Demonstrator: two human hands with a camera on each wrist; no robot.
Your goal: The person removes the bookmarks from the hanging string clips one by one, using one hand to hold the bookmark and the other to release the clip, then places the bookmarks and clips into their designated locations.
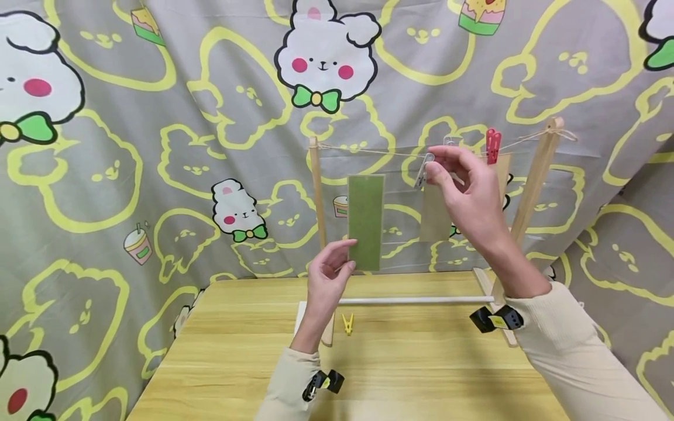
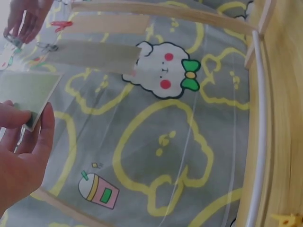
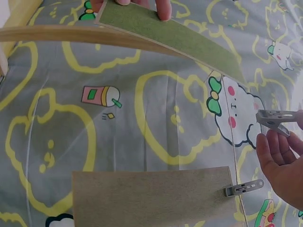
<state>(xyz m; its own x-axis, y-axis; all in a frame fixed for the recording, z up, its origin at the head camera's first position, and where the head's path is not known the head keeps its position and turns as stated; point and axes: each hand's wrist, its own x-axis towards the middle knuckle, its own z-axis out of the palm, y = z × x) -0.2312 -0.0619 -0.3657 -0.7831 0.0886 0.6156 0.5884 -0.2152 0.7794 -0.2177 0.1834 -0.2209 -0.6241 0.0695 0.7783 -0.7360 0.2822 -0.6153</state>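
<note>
My left hand point(image 1: 327, 283) pinches a green rectangular card point(image 1: 366, 222) by its lower left edge. The card stands upright, its top a little below the string point(image 1: 368, 151). Up beside the string, my right hand point(image 1: 474, 190) pinches a silver metal clothespin point(image 1: 423, 171) between thumb and fingers. In the right wrist view that clothespin point(image 3: 277, 116) is apart from the green card. A grey-brown card point(image 3: 151, 196) hangs from the string by another metal clothespin point(image 3: 244, 187). Farther right, a red clothespin point(image 1: 492, 146) holds a tan card point(image 2: 109, 23), partly hidden by my right hand in the head view.
The string runs between two wooden posts, left point(image 1: 317, 193) and right point(image 1: 534, 175). A white rod point(image 1: 416, 300) joins their bases low down. One yellow clothespin point(image 1: 348, 324) lies on the wooden table point(image 1: 411, 368). A patterned grey curtain point(image 1: 174, 234) hangs behind.
</note>
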